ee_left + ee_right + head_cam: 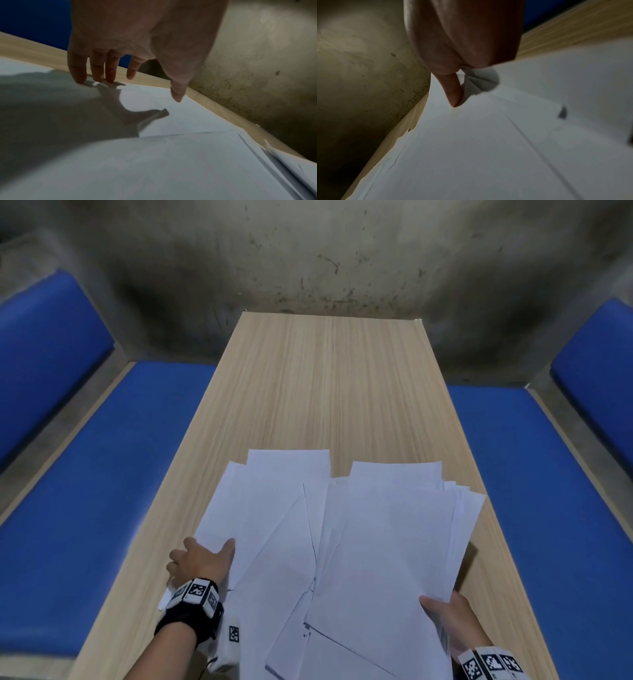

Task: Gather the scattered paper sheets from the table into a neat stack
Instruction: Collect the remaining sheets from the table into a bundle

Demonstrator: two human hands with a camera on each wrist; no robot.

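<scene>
Both hands work paper sheets (pixel 342 542): left hand (pixel 200 563) presses, right hand (pixel 448 621) pinches.

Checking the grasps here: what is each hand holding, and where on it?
The right hand pinches the near right corner of a bunch of white paper sheets, thumb on top. The left hand holds nothing; its straight fingertips press a sheet's left edge.

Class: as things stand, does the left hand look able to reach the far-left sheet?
Probably yes. The left hand already rests its fingertips on that sheet, and nothing lies between them.
</scene>
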